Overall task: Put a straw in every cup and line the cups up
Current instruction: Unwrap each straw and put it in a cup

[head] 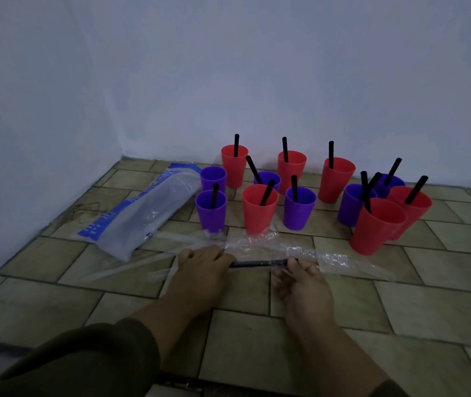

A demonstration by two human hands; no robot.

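status of hands: the left hand point(204, 266) is curled around the left end of a black straw point(257, 264). the right hand point(300, 282) pinches the right end of it with thumb and fingertips. whether clear film still covers that end cannot be told. the straw lies level, held just above the tiled floor point(400, 310), in front of the cups and between the two hands. a dark sleeve point(85, 362) covers the left forearm.

status of cups: six red cups point(259, 216) and six purple cups point(299, 213) stand upright near the white wall point(257, 67) in a loose cluster, not in one line. eleven hold upright or leaning black straws point(236, 146). the rear-left purple cup point(213, 179) shows no straw. at the right side, two red cups and two purple cups are crowded together, some touching or overlapping in view.

other items: crumpled clear wrappers point(328, 260) lie on the floor just beyond the hands, reaching to the feet of the front cups. a plastic bag with blue print point(142, 213) lies flat to the left of the cluster, its far end beside the rear-left purple cup.
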